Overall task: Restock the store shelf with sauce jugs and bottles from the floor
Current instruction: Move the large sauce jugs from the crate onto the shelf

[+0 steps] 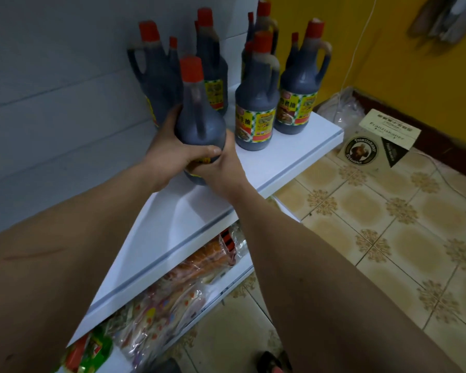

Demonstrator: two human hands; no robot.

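A dark sauce jug with a red cap stands on the white shelf, handle side facing me. My left hand grips its left side with the thumb across the lower front. From the right, my right hand wraps around its base. Behind and to the right stand several more red-capped jugs: one just right of the held jug, another at the shelf's right end, others against the back wall. Smaller bottles peek between them.
A lower shelf holds bagged snacks. On the tiled floor to the right sits a beer carton by the yellow wall, with a plastic bag and a white cable behind it. A sandalled foot shows at the bottom.
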